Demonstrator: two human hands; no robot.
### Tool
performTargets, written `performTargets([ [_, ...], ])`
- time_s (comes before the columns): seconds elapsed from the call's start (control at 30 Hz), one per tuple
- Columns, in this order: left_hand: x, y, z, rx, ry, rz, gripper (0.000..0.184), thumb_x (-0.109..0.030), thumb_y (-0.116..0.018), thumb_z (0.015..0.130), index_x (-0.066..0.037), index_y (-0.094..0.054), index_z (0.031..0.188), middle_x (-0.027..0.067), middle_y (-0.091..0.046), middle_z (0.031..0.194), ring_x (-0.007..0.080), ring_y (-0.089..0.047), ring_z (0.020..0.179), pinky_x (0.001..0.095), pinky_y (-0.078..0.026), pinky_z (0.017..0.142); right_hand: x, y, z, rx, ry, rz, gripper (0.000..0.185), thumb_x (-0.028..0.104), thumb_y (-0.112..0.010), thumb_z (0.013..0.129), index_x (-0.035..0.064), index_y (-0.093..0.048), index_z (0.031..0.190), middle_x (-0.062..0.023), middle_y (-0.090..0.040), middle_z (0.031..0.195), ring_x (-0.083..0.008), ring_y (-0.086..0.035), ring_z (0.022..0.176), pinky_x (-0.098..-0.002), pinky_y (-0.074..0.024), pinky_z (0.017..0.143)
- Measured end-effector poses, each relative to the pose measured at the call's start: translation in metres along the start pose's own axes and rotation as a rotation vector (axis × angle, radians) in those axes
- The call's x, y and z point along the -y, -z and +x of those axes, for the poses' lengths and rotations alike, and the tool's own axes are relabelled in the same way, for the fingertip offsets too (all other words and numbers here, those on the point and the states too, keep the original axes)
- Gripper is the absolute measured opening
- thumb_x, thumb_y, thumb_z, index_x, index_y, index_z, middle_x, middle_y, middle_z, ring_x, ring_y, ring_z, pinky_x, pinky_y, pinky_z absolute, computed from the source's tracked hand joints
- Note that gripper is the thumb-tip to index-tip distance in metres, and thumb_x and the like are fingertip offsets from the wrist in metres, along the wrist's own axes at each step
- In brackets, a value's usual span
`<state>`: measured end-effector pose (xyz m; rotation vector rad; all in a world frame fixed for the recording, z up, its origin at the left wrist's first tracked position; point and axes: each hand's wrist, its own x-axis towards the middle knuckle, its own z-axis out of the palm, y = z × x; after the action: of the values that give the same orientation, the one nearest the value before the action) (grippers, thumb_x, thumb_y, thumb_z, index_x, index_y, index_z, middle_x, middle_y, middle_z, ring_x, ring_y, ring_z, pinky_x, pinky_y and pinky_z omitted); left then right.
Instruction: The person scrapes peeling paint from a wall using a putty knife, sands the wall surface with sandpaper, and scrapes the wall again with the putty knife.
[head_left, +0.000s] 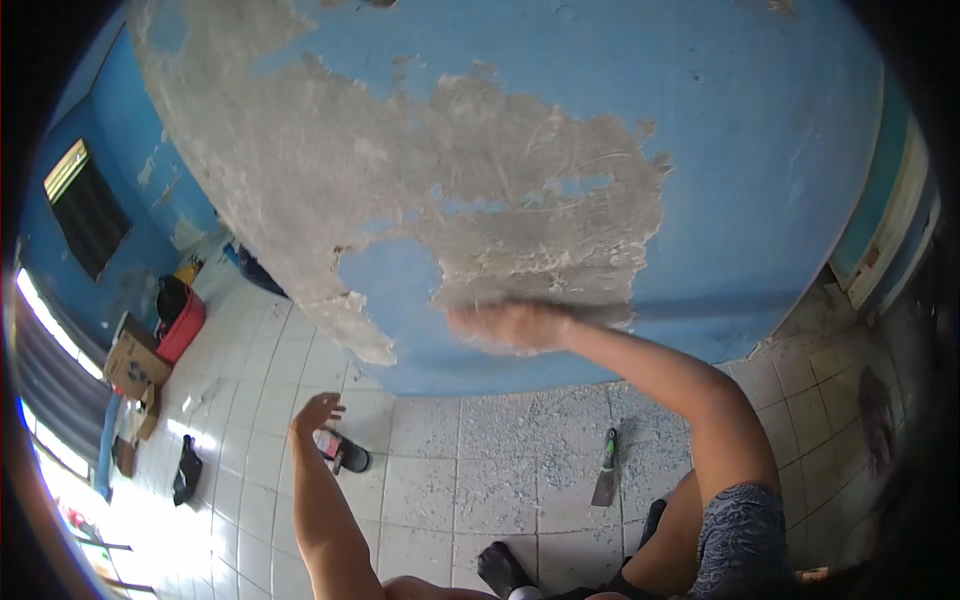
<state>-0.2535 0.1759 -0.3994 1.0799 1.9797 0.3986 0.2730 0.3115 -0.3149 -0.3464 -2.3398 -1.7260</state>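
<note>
A blue wall (720, 200) stands before me, its paint stripped over a large grey patch (400, 180) with ragged edges. My right hand (515, 325) is at the lower part of the bare patch, smeared by motion, so its fingers do not show clearly. I see no tool in it. My left hand (320, 410) hangs low at the left, away from the wall, fingers apart and holding nothing. On the floor between my right arm and my feet lies a putty knife (606, 465) with a black and green handle.
Paint flakes (520, 440) litter the tiled floor along the wall's base. A dark slipper (352, 456) lies below my left hand. Further left are a cardboard box (138, 360), a red tub (184, 328) and a black bag (187, 470). A doorway (890, 230) stands at the right.
</note>
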Motion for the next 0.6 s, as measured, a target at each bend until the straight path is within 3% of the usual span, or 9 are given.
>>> performTargets([
  [0.03, 0.008, 0.000, 0.004, 0.008, 0.028, -0.016, 0.054, -0.048, -0.051, 0.100, -0.014, -0.050, 0.143, 0.0079, -0.070, 0.121, 0.0235, -0.066, 0.102, 0.0492, -0.052, 0.085, -0.032, 0.006, 0.022, -0.023, -0.108, -0.056, 0.060, 0.009, -0.037, 0.102, 0.0047, -0.016, 0.158, -0.0107, -0.012, 0.167, -0.0203, -0.015, 0.153, -0.0348, -0.0191, 0.126],
  [0.1, -0.002, -0.004, -0.012, -0.018, 0.014, 0.042, 0.054, -0.049, -0.049, 0.101, -0.014, -0.052, 0.142, 0.0082, -0.069, 0.124, 0.0228, -0.065, 0.106, 0.0481, -0.051, 0.088, -0.092, 0.034, 0.044, -0.081, -0.368, 0.385, 0.060, 0.011, -0.038, 0.103, 0.0041, -0.014, 0.158, -0.0116, -0.012, 0.167, -0.0217, -0.013, 0.154, -0.0360, -0.0156, 0.127],
  [0.2, -0.023, -0.009, -0.031, -0.026, 0.045, 0.086, 0.054, -0.049, -0.048, 0.101, -0.014, -0.052, 0.142, 0.0074, -0.069, 0.124, 0.0224, -0.065, 0.106, 0.0483, -0.051, 0.090, -0.110, 0.050, 0.049, -0.109, -0.518, 0.453, 0.062, 0.012, -0.038, 0.102, 0.0044, -0.013, 0.158, -0.0116, -0.012, 0.167, -0.0231, -0.012, 0.154, -0.0367, -0.0131, 0.127],
  [0.27, -0.020, -0.010, -0.024, -0.009, 0.063, 0.088, 0.054, -0.049, -0.048, 0.101, -0.014, -0.052, 0.142, 0.0065, -0.069, 0.124, 0.0220, -0.065, 0.107, 0.0484, -0.051, 0.090, -0.073, 0.031, 0.037, -0.042, -0.287, 0.267, 0.064, 0.011, -0.039, 0.100, 0.0042, -0.014, 0.159, -0.0119, -0.011, 0.167, -0.0219, -0.012, 0.154, -0.0366, -0.0130, 0.127],
  [0.33, -0.026, -0.010, -0.028, -0.028, 0.042, 0.066, 0.054, -0.049, -0.048, 0.101, -0.014, -0.052, 0.142, 0.0055, -0.069, 0.124, 0.0217, -0.065, 0.106, 0.0479, -0.051, 0.088, 0.012, -0.003, 0.005, 0.058, -0.080, 0.444, 0.066, 0.013, -0.042, 0.098, 0.0040, -0.017, 0.158, -0.0103, -0.012, 0.167, -0.0199, -0.013, 0.154, -0.0369, -0.0149, 0.127],
  [0.4, -0.028, -0.012, -0.031, -0.036, 0.027, 0.066, 0.053, -0.049, -0.048, 0.101, -0.014, -0.052, 0.141, 0.0046, -0.070, 0.123, 0.0214, -0.066, 0.106, 0.0475, -0.051, 0.087, 0.079, -0.017, -0.034, 0.233, 0.226, 0.203, 0.063, 0.017, -0.035, 0.101, 0.0096, -0.014, 0.160, -0.0051, -0.016, 0.167, -0.0142, -0.016, 0.153, -0.0362, -0.0110, 0.127],
  [0.5, -0.038, -0.009, -0.025, -0.031, -0.001, 0.096, 0.053, -0.048, -0.048, 0.101, -0.014, -0.052, 0.141, 0.0039, -0.071, 0.122, 0.0212, -0.066, 0.104, 0.0468, -0.052, 0.084, 0.065, -0.024, -0.035, 0.075, 0.222, 0.211, 0.064, 0.017, -0.035, 0.100, 0.0093, -0.013, 0.160, -0.0053, -0.017, 0.167, -0.0154, -0.015, 0.153, -0.0357, -0.0110, 0.127],
  [0.6, -0.029, -0.007, -0.025, -0.020, -0.007, 0.093, 0.052, -0.048, -0.047, 0.102, -0.014, -0.052, 0.142, 0.0042, -0.071, 0.120, 0.0209, -0.067, 0.102, 0.0468, -0.052, 0.081, -0.006, 0.008, -0.014, 0.042, -0.038, 0.208, 0.064, 0.018, -0.038, 0.100, 0.0091, -0.016, 0.160, -0.0047, -0.016, 0.167, -0.0173, -0.014, 0.154, -0.0372, -0.0096, 0.127],
])
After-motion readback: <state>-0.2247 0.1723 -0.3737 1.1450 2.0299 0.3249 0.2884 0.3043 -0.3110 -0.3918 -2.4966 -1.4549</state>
